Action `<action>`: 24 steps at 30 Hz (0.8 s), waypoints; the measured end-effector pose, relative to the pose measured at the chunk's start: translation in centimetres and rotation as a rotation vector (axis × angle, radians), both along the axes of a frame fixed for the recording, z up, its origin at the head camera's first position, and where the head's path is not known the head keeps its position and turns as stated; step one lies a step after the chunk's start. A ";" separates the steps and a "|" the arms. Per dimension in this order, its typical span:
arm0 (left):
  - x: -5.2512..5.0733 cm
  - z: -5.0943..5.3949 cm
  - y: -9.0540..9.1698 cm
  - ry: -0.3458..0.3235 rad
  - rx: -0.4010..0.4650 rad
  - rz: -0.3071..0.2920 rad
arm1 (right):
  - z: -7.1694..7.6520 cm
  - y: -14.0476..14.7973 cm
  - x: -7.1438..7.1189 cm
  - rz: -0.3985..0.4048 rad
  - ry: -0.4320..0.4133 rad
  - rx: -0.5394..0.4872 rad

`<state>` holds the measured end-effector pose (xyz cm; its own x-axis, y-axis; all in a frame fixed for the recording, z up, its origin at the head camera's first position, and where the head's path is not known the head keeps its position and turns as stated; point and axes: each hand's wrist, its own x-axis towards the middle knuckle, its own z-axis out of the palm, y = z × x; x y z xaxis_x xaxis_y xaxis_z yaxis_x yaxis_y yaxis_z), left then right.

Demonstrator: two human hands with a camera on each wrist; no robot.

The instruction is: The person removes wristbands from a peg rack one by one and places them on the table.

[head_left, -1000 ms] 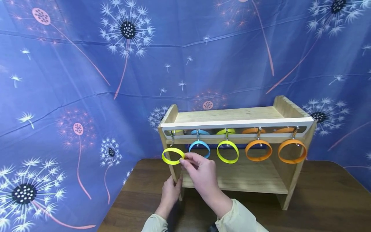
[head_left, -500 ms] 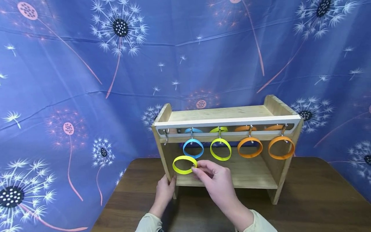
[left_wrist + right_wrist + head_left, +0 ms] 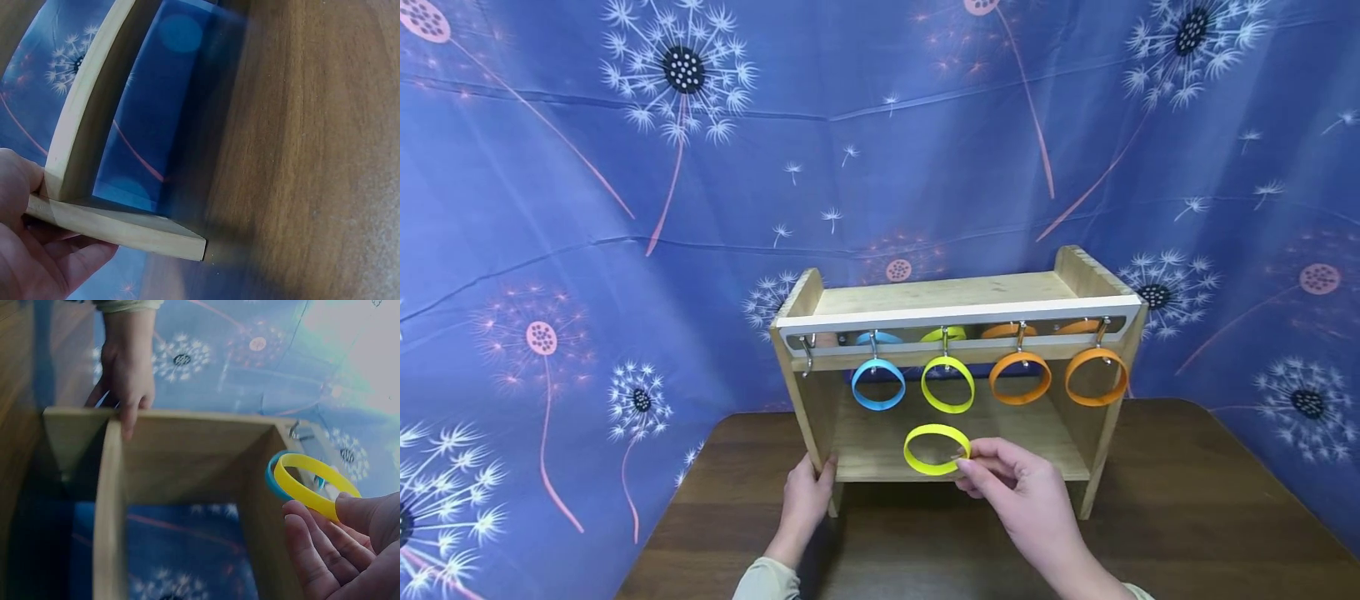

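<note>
Glare bleaches the backdrop in the dimmer, blurrier right wrist view

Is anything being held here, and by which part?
The right hand pinches a yellow ring by its right edge; the left hand grips the wooden shelf by its lower left side.

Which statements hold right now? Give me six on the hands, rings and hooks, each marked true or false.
1. The right hand pinches a yellow ring. True.
2. The left hand holds a hook. False: it grips the wooden rack by its left side.
3. The leftmost hook bears no ring. True.
4. The rightmost hanging ring is blue. False: the rightmost ring is orange.
5. Four rings hang on hooks. True.
6. The held ring touches a hanging one. False: the head view shows a gap.
</note>
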<state>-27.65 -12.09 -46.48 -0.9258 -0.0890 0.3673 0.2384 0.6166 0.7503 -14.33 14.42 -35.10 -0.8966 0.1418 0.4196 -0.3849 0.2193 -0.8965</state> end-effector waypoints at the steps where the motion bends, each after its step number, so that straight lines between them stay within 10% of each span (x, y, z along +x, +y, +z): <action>1: 0.0 0.0 -0.1 0.000 -0.002 0.003 | -0.2 0.5 0.1 -0.011 -0.003 0.006; 24: 0.2 0.2 -0.3 0.000 -0.040 -0.007 | -6.6 11.2 2.9 -0.268 -0.157 0.202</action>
